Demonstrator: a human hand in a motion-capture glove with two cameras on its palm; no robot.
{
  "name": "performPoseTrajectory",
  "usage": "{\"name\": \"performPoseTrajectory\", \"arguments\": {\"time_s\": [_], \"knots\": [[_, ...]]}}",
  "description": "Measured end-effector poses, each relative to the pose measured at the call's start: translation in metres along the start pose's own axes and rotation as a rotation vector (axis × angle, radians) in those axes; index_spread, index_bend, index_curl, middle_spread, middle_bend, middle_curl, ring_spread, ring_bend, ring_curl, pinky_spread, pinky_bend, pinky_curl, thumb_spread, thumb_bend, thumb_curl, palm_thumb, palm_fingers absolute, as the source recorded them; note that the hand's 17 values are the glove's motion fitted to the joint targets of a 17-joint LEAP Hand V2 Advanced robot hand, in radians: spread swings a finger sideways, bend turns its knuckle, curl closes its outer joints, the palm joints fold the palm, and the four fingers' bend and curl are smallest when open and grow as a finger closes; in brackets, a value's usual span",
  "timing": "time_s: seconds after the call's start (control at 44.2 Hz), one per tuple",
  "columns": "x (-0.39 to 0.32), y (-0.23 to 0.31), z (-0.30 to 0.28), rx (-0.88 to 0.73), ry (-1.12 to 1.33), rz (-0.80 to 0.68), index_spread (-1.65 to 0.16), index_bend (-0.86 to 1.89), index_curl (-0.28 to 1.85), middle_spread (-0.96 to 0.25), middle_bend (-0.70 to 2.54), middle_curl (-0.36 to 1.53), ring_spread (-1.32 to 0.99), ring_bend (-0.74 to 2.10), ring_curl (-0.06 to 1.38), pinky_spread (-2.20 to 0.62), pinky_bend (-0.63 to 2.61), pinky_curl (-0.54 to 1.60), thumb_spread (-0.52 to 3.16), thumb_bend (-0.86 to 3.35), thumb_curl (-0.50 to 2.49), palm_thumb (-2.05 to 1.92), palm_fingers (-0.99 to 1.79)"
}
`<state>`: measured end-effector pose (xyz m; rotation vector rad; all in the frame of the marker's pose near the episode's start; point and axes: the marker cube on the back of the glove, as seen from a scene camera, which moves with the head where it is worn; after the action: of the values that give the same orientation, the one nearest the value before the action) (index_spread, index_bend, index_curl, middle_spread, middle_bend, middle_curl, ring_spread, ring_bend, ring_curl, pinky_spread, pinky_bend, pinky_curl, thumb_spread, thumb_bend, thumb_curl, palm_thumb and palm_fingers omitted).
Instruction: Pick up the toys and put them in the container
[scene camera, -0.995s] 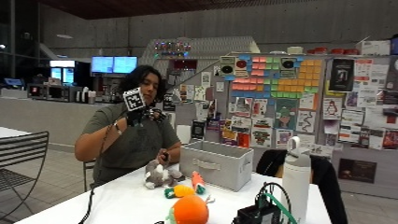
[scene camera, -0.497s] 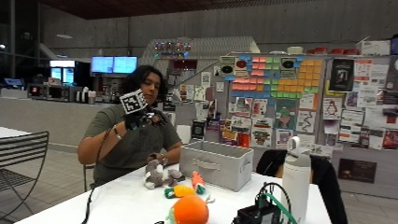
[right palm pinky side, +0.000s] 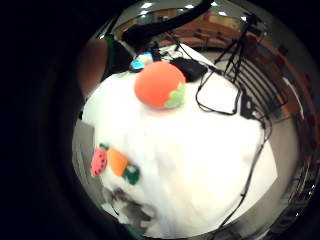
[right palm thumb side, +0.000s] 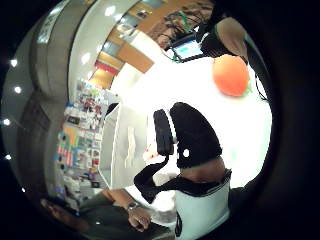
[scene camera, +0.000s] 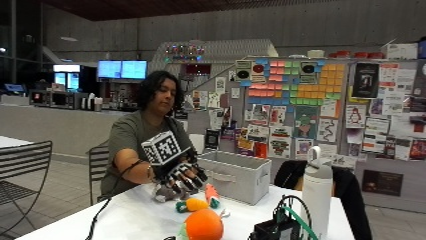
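Came down from up near the person's chest to just above the bench (scene camera: 133, 220): right hand (scene camera: 178, 172) in its black glove, now low over the small toys. Fingers (scene camera: 190, 182) apart and pointing down, holding nothing that can be seen. Right under them, a grey plush toy (scene camera: 163, 192) on the bench, partly hidden by the hand. Just beside it, a small orange toy (scene camera: 195, 204) with a green end, and a thin red toy (scene camera: 211, 194) leaning close by. Nearer the camera, a big orange ball toy (scene camera: 203, 225) with a green leaf, well apart from the hand. Behind the small toys, near them, a grey container (scene camera: 234, 175) with its top open; cannot tell if anything lies inside. Looks like the very start of the job, with every toy seen out on the bench. What could go wrong: small toys sit so close together that spread fingers could push one away while closing on another, or knock the thin red toy over. Could also roll off the bench if bumped: the big round toy. A soft grey toy could slip out on the way up if caught only by an edge.
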<state>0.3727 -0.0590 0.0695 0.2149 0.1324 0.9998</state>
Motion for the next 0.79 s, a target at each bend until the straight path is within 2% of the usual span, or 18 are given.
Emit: {"name": "performPoseTrajectory", "arguments": {"time_s": [0.203,0.316,0.407,0.497,0.565,0.655,0.791], "knots": [[0.033,-0.062,0.058,0.014,0.062,0.129,-0.40,0.29,0.31,-0.21,0.29,0.26,-0.34,0.55,0.20,-0.08,0.47,0.27,1.41,-0.01,0.19,0.01,0.54],[0.040,-0.078,0.077,-0.039,0.119,0.173,-0.40,0.30,0.34,-0.19,0.23,0.26,-0.32,0.46,0.18,-0.06,0.53,0.30,1.38,-0.02,0.20,-0.01,0.39],[0.044,-0.089,0.095,-0.131,0.189,0.179,-0.41,0.34,0.37,-0.17,0.17,0.25,-0.26,0.23,0.14,-0.04,0.64,0.35,1.35,-0.01,0.22,0.01,0.13],[0.049,-0.092,0.114,-0.153,0.264,0.141,-0.42,0.30,0.36,-0.16,0.18,0.26,-0.21,0.17,0.12,-0.01,0.69,0.35,1.30,-0.01,0.23,0.02,0.09],[0.052,-0.091,0.123,-0.060,0.300,0.102,-0.42,0.20,0.33,-0.17,0.20,0.26,-0.18,0.29,0.12,-0.01,0.77,0.35,1.26,-0.01,0.25,0.04,0.28],[0.054,-0.092,0.122,0.075,0.274,0.068,-0.42,0.11,0.25,-0.23,0.23,0.27,-0.29,0.66,0.19,-0.20,0.80,0.32,1.31,0.07,0.30,0.20,0.84],[0.048,-0.078,0.112,0.190,0.294,0.012,-0.42,0.14,0.25,-0.34,0.44,0.37,-0.40,0.96,0.33,-0.31,0.99,0.42,1.17,0.19,0.43,0.49,1.23]]}}
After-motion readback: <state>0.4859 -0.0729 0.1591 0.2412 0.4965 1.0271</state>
